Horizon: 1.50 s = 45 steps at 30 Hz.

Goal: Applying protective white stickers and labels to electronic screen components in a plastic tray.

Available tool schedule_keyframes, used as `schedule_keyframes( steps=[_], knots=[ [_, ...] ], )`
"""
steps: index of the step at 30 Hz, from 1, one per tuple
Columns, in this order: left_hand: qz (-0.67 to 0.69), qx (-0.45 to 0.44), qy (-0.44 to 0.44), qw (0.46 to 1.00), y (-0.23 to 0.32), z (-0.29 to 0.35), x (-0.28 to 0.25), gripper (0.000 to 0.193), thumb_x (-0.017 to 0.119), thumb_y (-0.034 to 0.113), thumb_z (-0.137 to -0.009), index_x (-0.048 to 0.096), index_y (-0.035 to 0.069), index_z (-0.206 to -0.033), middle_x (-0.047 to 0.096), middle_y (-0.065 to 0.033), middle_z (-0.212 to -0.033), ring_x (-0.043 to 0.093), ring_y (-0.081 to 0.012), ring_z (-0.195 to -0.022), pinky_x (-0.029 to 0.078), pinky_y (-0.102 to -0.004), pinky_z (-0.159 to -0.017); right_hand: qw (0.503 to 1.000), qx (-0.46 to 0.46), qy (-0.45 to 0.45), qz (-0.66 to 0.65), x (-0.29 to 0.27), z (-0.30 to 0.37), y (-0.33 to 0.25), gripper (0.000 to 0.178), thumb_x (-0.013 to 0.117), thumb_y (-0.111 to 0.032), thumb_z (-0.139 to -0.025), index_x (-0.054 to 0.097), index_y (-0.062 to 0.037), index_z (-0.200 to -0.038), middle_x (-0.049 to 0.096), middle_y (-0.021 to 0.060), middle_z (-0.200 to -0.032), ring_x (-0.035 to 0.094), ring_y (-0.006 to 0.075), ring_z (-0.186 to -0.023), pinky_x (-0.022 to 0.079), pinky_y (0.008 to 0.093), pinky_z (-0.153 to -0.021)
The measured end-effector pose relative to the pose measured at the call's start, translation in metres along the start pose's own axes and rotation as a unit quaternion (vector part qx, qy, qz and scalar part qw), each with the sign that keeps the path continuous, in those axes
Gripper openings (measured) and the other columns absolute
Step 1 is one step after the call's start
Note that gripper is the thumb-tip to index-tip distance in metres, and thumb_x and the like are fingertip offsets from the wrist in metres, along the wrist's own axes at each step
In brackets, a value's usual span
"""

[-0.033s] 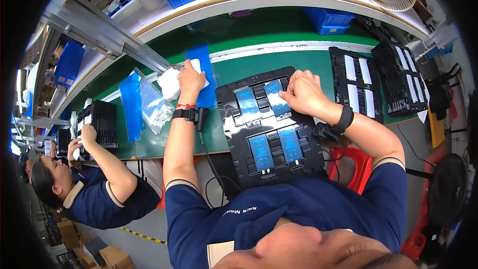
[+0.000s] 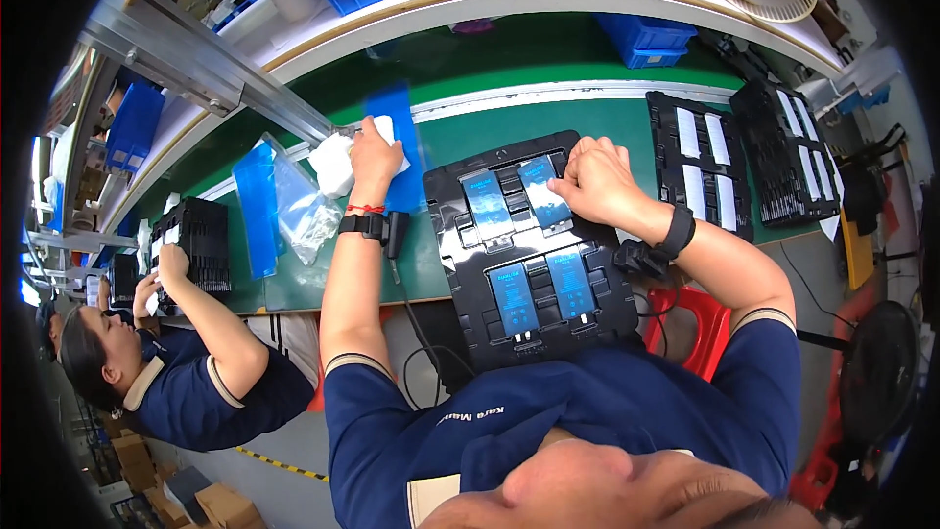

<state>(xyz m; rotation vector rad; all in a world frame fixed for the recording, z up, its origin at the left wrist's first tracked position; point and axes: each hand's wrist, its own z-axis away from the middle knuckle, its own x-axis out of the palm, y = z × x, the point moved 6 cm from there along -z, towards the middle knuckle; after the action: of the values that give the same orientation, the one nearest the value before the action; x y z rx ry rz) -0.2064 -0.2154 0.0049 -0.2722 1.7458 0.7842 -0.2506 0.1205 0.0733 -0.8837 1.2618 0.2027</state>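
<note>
A black moulded tray [image 2: 460,272] lies before me, with several flat blue batteries [image 2: 571,283] in its recesses. My right hand [image 2: 599,182] is over the tray's far right corner, fingers curled in. Its thumb touches the edge of the upper right battery [image 2: 540,198]; whatever the curled fingers pinch is hidden. Left of the tray, my left hand [image 2: 374,159] is closed at a white pad-like piece [image 2: 386,127] above a blue sheet [image 2: 404,186]. A crumpled white wad [image 2: 334,166] sits beside that hand.
A clear plastic bag [image 2: 306,216] and another blue sheet [image 2: 257,220] lie to the left. Black trays with white strips [image 2: 701,167] stand on the right. At the left, a co-worker [image 2: 220,372] handles a black tray stack [image 2: 204,245]. Blue bins [image 2: 646,39] sit at the back.
</note>
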Motion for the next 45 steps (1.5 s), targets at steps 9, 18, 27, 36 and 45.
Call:
schedule_keyframes(
  steps=[9,18,27,36,45],
  knots=[
    [0.104,0.012,0.050,0.993,-0.010,0.009,-0.002,0.069,0.074,0.017,-0.071,0.039,0.004,-0.130,0.055,-0.0260,-0.118,0.054,-0.0401,-0.110,0.043,-0.0423,-0.094,1.000,0.016,-0.012,0.009,0.000,0.001,0.001,0.028,0.066,-0.027,-0.080,0.068,-0.0031,-0.067,0.058,0.0112,-0.095,0.047,0.0300,-0.098,0.032,0.0415,-0.085],
    [0.566,-0.004,0.013,0.824,-0.004,0.032,-0.021,0.053,0.065,0.008,-0.083,0.039,0.004,-0.128,0.059,-0.0172,-0.108,0.064,-0.0276,-0.089,0.053,-0.0366,-0.074,0.998,-0.024,0.007,0.064,-0.001,0.000,-0.008,0.025,0.068,-0.031,-0.077,0.068,-0.0061,-0.071,0.056,0.0105,-0.091,0.048,0.0291,-0.094,0.033,0.0404,-0.082],
    [0.835,0.016,-0.258,0.487,0.058,0.096,-0.041,0.041,0.050,0.018,-0.093,0.037,0.009,-0.131,0.053,-0.0154,-0.121,0.061,-0.0331,-0.099,0.056,-0.0453,-0.074,0.987,-0.155,0.053,-0.010,-0.026,0.011,-0.033,0.018,0.070,-0.024,-0.076,0.063,-0.0082,-0.071,0.058,0.0086,-0.083,0.052,0.0268,-0.088,0.034,0.0408,-0.084],
    [0.788,0.078,-0.338,0.509,0.134,0.159,-0.055,0.055,0.052,0.017,-0.093,0.024,0.009,-0.140,0.045,-0.0139,-0.129,0.057,-0.0252,-0.107,0.055,-0.0401,-0.081,0.901,-0.360,0.232,-0.073,-0.041,0.031,-0.092,0.010,0.070,-0.010,-0.073,0.062,-0.0076,-0.078,0.060,0.0043,-0.076,0.056,0.0234,-0.077,0.039,0.0369,-0.078],
    [0.706,0.112,-0.369,0.594,0.162,0.180,-0.065,0.081,0.067,0.009,-0.082,0.016,0.008,-0.145,0.039,-0.0080,-0.134,0.038,-0.0179,-0.125,0.033,-0.0303,-0.103,0.881,-0.397,0.257,-0.028,-0.048,0.047,-0.088,0.013,0.068,-0.010,-0.065,0.056,-0.0058,-0.071,0.054,0.0067,-0.070,0.052,0.0250,-0.071,0.041,0.0389,-0.075]
  ],
)
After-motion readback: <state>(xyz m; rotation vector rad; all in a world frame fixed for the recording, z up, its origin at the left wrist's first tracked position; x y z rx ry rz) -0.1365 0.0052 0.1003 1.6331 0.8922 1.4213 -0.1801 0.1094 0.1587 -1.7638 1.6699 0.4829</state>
